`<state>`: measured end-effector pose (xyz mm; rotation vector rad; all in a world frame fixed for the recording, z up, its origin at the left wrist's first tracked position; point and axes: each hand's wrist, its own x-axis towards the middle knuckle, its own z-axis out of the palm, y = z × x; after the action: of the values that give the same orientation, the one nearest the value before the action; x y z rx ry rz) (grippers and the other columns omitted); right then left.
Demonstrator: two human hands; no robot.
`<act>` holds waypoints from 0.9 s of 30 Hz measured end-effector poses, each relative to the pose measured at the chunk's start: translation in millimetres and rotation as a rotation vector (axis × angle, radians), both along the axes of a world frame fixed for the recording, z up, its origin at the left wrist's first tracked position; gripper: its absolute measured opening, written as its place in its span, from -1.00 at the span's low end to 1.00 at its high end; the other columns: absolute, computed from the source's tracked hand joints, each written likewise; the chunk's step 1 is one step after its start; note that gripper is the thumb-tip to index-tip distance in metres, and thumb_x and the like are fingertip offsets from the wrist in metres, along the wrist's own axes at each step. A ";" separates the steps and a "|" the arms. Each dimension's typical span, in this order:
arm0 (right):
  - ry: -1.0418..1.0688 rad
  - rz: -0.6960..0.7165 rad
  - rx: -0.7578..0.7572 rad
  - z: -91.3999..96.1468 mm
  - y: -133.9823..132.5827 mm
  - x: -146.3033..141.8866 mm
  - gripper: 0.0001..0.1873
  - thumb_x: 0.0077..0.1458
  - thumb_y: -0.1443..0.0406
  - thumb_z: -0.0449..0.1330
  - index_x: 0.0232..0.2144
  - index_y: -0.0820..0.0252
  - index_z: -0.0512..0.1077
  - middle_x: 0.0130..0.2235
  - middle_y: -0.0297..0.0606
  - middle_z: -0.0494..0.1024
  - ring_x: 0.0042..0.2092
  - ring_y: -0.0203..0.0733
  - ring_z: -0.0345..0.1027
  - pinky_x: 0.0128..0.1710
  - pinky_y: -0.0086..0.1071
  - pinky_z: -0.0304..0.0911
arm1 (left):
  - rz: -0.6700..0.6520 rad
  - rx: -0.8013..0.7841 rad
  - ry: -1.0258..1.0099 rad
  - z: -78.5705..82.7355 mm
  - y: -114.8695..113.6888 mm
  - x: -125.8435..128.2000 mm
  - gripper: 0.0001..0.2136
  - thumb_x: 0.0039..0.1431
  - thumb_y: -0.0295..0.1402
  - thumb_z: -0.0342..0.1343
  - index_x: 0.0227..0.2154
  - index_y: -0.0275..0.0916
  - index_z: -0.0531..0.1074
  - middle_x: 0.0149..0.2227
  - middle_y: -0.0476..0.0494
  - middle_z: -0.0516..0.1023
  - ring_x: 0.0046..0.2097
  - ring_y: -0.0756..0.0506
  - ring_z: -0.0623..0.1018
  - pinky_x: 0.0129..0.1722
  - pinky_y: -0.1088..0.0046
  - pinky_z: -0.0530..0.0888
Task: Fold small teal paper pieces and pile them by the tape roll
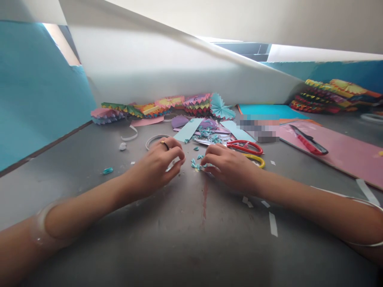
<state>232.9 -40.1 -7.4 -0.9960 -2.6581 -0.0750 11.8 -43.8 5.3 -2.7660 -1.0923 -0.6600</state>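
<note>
My left hand [163, 161] hovers just above the grey table, a dark ring on one finger. Its fingers are loosely curved, with the thumb apart and nothing visible held. Opposite it, my right hand [227, 163] rests low, thumb and fingers closing on small light-blue paper scraps [196, 164] at their tips. More blue scraps [214, 137] lie heaped beyond, on and around purple folded paper [181, 122]. Scissors with red handles [247, 146] lie behind my right hand, their blades partly under scraps. A yellow handle [257, 160] shows beside it, partly hidden.
Pleated paper fans [197, 104] line the back of the table [179, 247], with another stack [332, 95] at right. A red-and-black cutter [312, 141] lies on a pink sheet [344, 147]. A tape-like ring [149, 141] sits behind my left hand; white strips [273, 224] lie scattered.
</note>
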 end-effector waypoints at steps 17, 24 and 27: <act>0.231 -0.008 0.002 -0.4 3.3 5.0 -0.82 0.14 0.40 0.02 -0.32 0.25 0.44 -0.26 -0.20 0.37 -0.25 -0.24 0.28 -0.25 -0.35 0.19 | 0.259 -0.256 0.145 1.6 -5.3 2.8 -0.78 0.23 -0.29 -0.16 -0.21 -0.29 0.29 -0.38 -0.15 0.42 -0.34 -0.14 0.45 -0.34 0.31 0.36; 0.136 0.022 0.031 6.9 -2.7 5.0 -0.79 0.17 0.36 -0.01 -0.26 0.25 0.42 -0.24 -0.17 0.38 -0.27 -0.23 0.29 -0.31 -0.36 0.17 | 0.077 -0.252 0.017 1.7 -9.1 2.8 -0.85 0.20 -0.36 -0.12 -0.29 -0.26 0.33 -0.36 -0.12 0.40 -0.35 -0.07 0.43 -0.32 0.39 0.35; 0.057 0.112 -0.107 16.6 1.8 17.1 -0.80 0.18 0.30 0.00 -0.33 0.20 0.42 -0.32 -0.25 0.41 -0.35 -0.29 0.28 -0.35 -0.38 0.15 | -0.010 -0.252 -0.019 1.2 -9.9 3.4 -0.86 0.18 -0.40 -0.11 -0.30 -0.26 0.34 -0.36 -0.11 0.40 -0.34 -0.05 0.42 -0.33 0.42 0.35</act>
<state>250.1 -38.3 9.2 -0.8647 -2.6839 0.1192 15.2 -53.6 6.5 -2.9810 -1.2463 -0.5881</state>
